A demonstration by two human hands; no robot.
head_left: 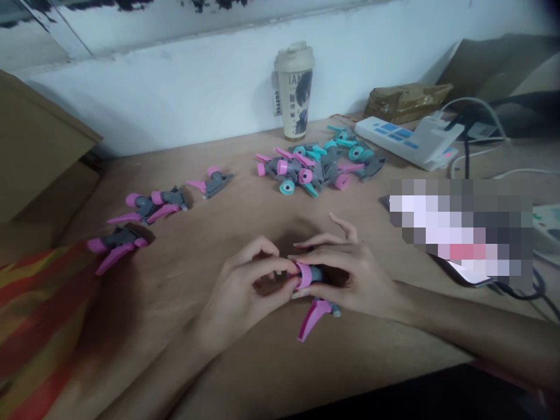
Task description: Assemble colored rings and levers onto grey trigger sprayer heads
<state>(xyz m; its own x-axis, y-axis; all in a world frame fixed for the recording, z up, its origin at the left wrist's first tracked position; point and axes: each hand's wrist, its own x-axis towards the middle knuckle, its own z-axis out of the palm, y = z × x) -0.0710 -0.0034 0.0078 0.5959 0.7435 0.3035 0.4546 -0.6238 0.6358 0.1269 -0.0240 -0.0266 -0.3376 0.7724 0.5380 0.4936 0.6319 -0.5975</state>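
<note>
A trigger spray head with a grey body, a pink collar (305,275) and a long pink lever (314,319) is held between both hands just above the table's near part. My right hand (356,271) is closed round its grey neck and body, with the thumb and a finger at the collar. From the left, the thumb and index finger of my left hand (249,280) pinch at the collar's open end. Whether a small part sits between those fingertips is hidden. The lever points down toward the table edge.
Several pink-and-grey spray heads (164,204) lie at left; a mixed pink and teal pile (315,166) lies behind my hands. A cup (296,93) stands by the wall. At right are a power strip (402,140), cables and a blurred phone (459,233). Striped cloth (39,326) is at left.
</note>
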